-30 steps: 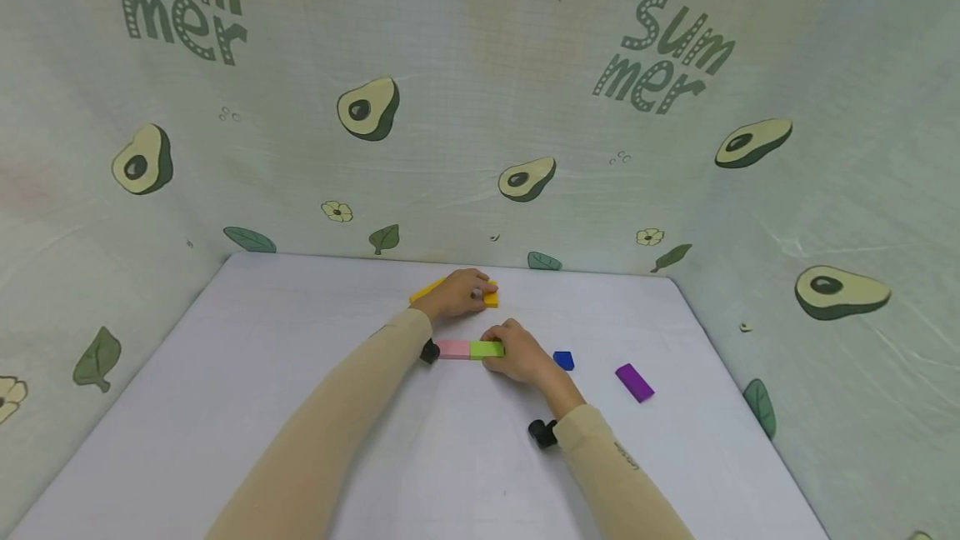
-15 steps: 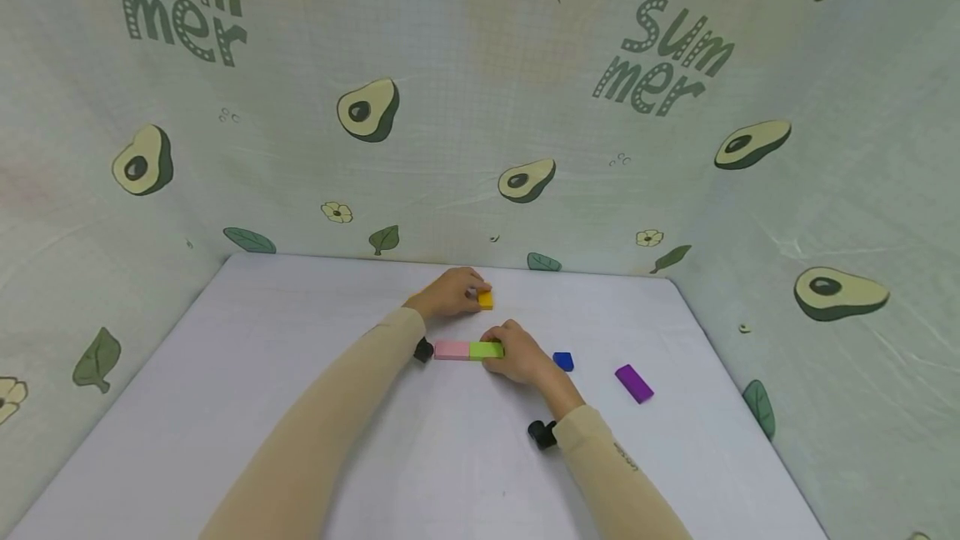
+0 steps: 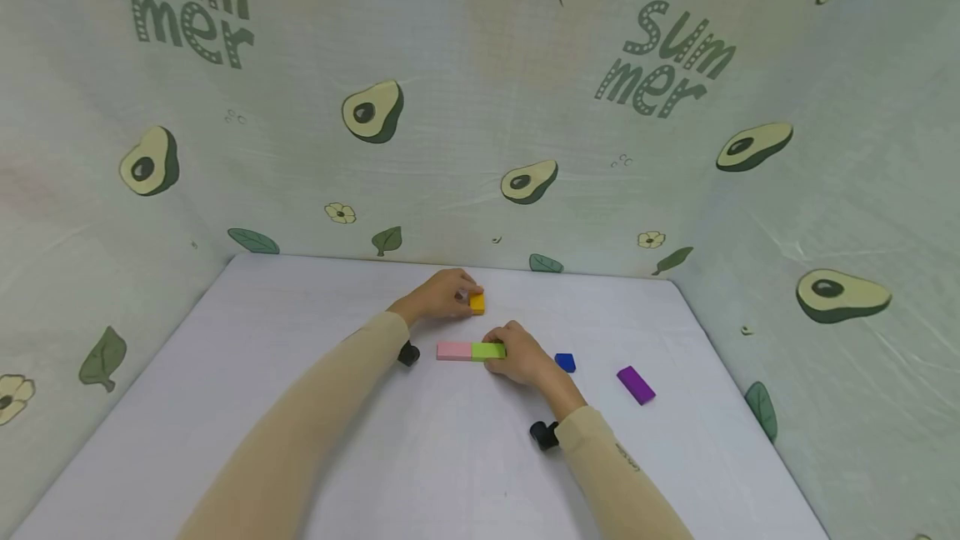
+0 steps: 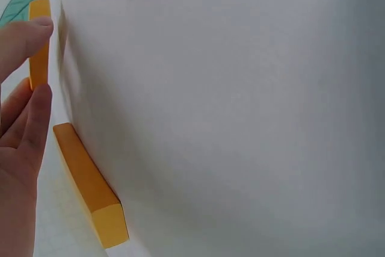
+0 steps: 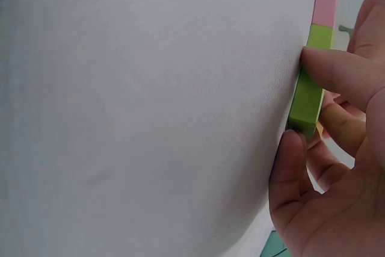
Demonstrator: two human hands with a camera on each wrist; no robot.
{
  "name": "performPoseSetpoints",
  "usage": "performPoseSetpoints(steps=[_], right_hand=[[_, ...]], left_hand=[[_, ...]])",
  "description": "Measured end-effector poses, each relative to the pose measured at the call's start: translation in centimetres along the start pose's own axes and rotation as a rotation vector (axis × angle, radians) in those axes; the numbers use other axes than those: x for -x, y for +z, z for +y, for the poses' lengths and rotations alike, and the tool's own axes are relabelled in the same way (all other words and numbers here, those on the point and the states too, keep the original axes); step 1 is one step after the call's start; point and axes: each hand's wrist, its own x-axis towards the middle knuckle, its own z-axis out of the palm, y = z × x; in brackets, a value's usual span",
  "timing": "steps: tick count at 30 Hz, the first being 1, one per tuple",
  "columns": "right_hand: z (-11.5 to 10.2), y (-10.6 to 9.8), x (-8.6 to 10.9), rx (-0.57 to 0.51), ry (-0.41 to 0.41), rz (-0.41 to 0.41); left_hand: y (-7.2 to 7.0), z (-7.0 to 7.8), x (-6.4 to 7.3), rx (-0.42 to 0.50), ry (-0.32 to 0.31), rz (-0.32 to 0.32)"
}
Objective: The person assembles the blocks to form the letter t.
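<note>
My left hand (image 3: pixel 441 295) pinches a small yellow-orange block (image 3: pixel 477 303) between thumb and fingertips, beyond the other blocks. In the left wrist view the held block (image 4: pixel 40 58) stands on edge between thumb and fingers, and a second, longer orange block (image 4: pixel 90 179) lies on the table; the arm and hand hide it in the head view. My right hand (image 3: pixel 521 355) holds a lime-green block (image 3: pixel 487 351), its end butted against a pink block (image 3: pixel 453 351) in one straight row. The thumb lies along the green block (image 5: pixel 309 97) in the right wrist view, fingers at its end.
A small blue block (image 3: pixel 565 362) lies just right of my right hand. Farther right is a purple rectangular block (image 3: pixel 636 385). The white-covered table (image 3: pixel 420 457) meets a printed cloth backdrop (image 3: pixel 450 215) at its far edge and sides.
My left hand has shifted left and slightly nearer, carrying the yellow-orange block with it. The right hand and the green and pink row have stayed in place.
</note>
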Motion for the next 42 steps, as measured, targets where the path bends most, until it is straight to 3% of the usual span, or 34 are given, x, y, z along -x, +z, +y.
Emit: performPoseSetpoints(steps=[10,22,34,42], right_hand=[[0.2,0.0,0.2,-0.007,0.005,-0.001],[0.1,-0.1,0.3,-0.011,-0.003,-0.002],[0.0,-0.1,0.2,-0.007,-0.002,0.003],[0.0,-0.1,0.2,-0.006,-0.013,0.007]], left_hand=[[0.1,0.1,1.1,0.042,0.037,-0.018],[-0.1,0.2,2.4,0.022,0.044,-0.027],[0.1,0.2,2.9,0.049,0.035,-0.038],[0.4,0.3,3.3,0.017,0.064,-0.037]])
